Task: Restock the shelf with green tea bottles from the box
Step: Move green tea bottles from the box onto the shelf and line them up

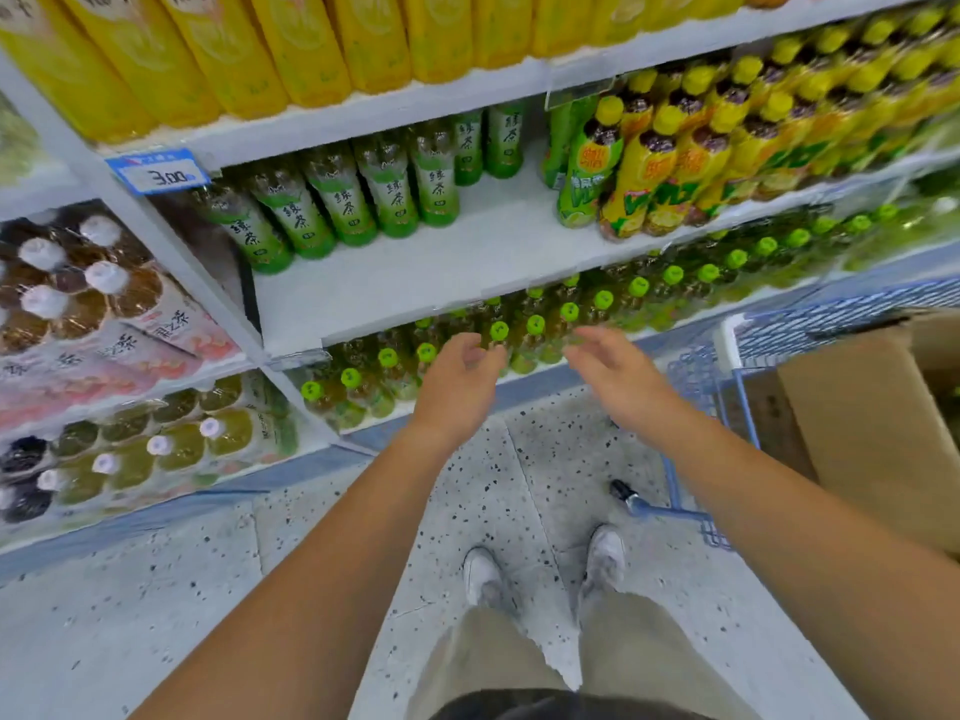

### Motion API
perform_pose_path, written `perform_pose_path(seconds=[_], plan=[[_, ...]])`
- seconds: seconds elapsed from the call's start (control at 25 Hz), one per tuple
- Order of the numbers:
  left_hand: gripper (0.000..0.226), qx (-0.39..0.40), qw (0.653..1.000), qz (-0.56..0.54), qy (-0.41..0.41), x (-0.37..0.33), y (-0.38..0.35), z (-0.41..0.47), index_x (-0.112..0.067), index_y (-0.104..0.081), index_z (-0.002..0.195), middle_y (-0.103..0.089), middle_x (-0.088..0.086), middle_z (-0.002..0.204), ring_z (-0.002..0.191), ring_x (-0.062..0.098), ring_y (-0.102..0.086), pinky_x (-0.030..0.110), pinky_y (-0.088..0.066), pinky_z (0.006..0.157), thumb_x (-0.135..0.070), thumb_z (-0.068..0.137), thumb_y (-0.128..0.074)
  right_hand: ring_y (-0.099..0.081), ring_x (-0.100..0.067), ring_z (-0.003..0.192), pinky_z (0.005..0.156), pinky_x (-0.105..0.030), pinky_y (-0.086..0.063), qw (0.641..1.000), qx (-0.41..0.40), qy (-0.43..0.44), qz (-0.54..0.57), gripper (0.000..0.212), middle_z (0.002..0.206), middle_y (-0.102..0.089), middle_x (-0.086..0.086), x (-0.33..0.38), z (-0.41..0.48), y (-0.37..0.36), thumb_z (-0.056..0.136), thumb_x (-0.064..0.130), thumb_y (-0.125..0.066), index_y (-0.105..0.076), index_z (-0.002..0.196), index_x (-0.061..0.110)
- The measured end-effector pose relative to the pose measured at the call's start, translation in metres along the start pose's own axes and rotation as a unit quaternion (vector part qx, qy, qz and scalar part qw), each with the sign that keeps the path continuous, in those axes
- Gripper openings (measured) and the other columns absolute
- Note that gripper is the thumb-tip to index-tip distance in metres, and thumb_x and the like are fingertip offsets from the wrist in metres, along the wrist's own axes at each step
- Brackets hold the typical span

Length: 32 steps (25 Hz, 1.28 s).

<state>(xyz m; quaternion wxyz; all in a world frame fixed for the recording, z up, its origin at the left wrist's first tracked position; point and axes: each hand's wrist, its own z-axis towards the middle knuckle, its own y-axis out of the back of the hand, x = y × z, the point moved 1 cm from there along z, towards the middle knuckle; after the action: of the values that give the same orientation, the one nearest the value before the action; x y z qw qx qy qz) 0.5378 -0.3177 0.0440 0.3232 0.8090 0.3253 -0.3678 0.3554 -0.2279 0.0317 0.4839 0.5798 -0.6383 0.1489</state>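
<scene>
blue cart [696, 387], yellow bottles [670, 163], price tag [158, 171]

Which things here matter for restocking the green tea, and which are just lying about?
Job: green tea bottles, white shelf, cardboard box, left hand, right hand.
Lying about: yellow juice bottles, price tag, blue cart, green-capped bottles below.

Box [872, 433] cut off at right edge, contents unclear; yellow bottles [311, 44] cropped at top.

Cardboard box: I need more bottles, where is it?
In the head view, the cardboard box is at the far right edge, by the blue wire cart, right of the right hand.
</scene>
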Motion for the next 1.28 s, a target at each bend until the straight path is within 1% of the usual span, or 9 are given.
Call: perform_pose_path(seconds=[0.08,0.24,0.36,0.6,0.76,0.88,1.0,1.12,1.28], plan=[[0.054,0.004,1.0,0.014,-0.021,-0.014,-0.017,-0.023,-0.025,-0.045,0.146,-0.053,-0.014,0.122,0.113,0.012,-0.055,0.037,-0.048,0.094,-0.049,0.098,-0.054,-0.051,-0.011,0.115,0.077,-0.023,-0.044,1.0,-0.009,-0.001,0.009,0.051,0.124,-0.051,0.013,-0.007,-0.027,0.015,0.099,0.044,-0.054,-0.045,0.146,0.025],[0.051,0.016,0.998,0.039,-0.055,-0.036,-0.063,-0.066,-0.024,-0.049,0.144,-0.056,-0.009,0.132,0.11,0.008,-0.054,0.03,-0.047,0.089,-0.047,0.099,-0.055,-0.048,-0.009,0.113,0.085,-0.027,-0.04,0.999,-0.04,-0.007,0.013,0.053,0.139,-0.05,0.005,-0.04,-0.073,0.054,0.1,0.045,-0.052,-0.045,0.147,0.021],[0.052,0.036,0.997,0.051,-0.056,-0.05,-0.103,-0.094,-0.023,-0.047,0.145,-0.054,-0.009,0.131,0.107,0.007,-0.054,0.024,-0.043,0.081,-0.047,0.099,-0.055,-0.05,-0.01,0.111,0.075,-0.023,-0.043,0.997,-0.057,-0.033,0.05,0.055,0.135,-0.049,0.008,-0.069,-0.106,0.098,0.099,0.049,-0.051,-0.042,0.148,0.025],[0.048,0.092,0.991,0.07,-0.066,-0.079,-0.22,-0.136,-0.027,-0.049,0.142,-0.054,-0.01,0.134,0.113,0.009,-0.054,0.027,-0.044,0.087,-0.048,0.099,-0.055,-0.05,-0.007,0.109,0.088,-0.027,-0.037,0.988,-0.116,-0.04,0.097,0.055,0.136,-0.052,0.007,-0.135,-0.151,0.203,0.098,0.047,-0.055,-0.046,0.146,0.023],[0.043,0.112,0.988,0.081,-0.069,-0.105,-0.308,-0.153,-0.03,-0.05,0.137,-0.053,-0.012,0.13,0.098,-0.008,-0.052,0.018,-0.042,0.075,-0.049,0.099,-0.055,-0.052,-0.01,0.112,0.091,-0.029,-0.038,0.985,-0.131,-0.053,0.102,0.059,0.13,-0.055,0.009,-0.177,-0.172,0.282,0.097,0.051,-0.053,-0.044,0.147,0.023],[0.052,0.128,0.987,0.08,-0.046,-0.121,-0.363,-0.16,-0.027,-0.046,0.145,-0.052,-0.01,0.135,0.107,0.006,-0.054,0.026,-0.04,0.083,-0.051,0.099,-0.054,-0.053,-0.013,0.111,0.095,-0.034,-0.041,0.985,-0.131,-0.068,0.092,0.056,0.124,-0.054,0.011,-0.201,-0.182,0.338,0.097,0.053,-0.05,-0.045,0.146,0.026],[0.056,0.15,0.984,0.095,-0.033,-0.141,-0.411,-0.16,-0.027,-0.04,0.149,-0.051,-0.014,0.126,0.11,0.009,-0.052,0.028,-0.041,0.083,-0.052,0.1,-0.05,-0.051,-0.017,0.116,0.102,-0.039,-0.041,0.981,-0.141,-0.093,0.092,0.053,0.127,-0.053,0.009,-0.219,-0.185,0.389,0.099,0.052,-0.049,-0.044,0.145,0.028],[0.054,0.174,0.98,0.092,-0.029,-0.158,-0.451,-0.151,-0.025,-0.041,0.147,-0.051,-0.023,0.112,0.098,0.001,-0.053,0.021,-0.041,0.074,-0.049,0.1,-0.052,-0.051,-0.018,0.119,0.101,-0.037,-0.041,0.974,-0.157,-0.121,0.108,0.053,0.134,-0.053,0.004,-0.233,-0.182,0.43,0.101,0.047,-0.05,-0.043,0.147,0.023],[0.057,0.205,0.972,0.112,-0.017,-0.175,-0.5,-0.118,-0.023,-0.041,0.148,-0.052,-0.021,0.108,0.101,0.007,-0.055,0.032,-0.044,0.094,-0.051,0.1,-0.051,-0.052,-0.02,0.122,0.104,-0.039,-0.041,0.963,-0.198,-0.166,0.083,0.052,0.139,-0.054,0.0,-0.253,-0.174,0.471,0.1,0.048,-0.049,-0.044,0.147,0.024]])
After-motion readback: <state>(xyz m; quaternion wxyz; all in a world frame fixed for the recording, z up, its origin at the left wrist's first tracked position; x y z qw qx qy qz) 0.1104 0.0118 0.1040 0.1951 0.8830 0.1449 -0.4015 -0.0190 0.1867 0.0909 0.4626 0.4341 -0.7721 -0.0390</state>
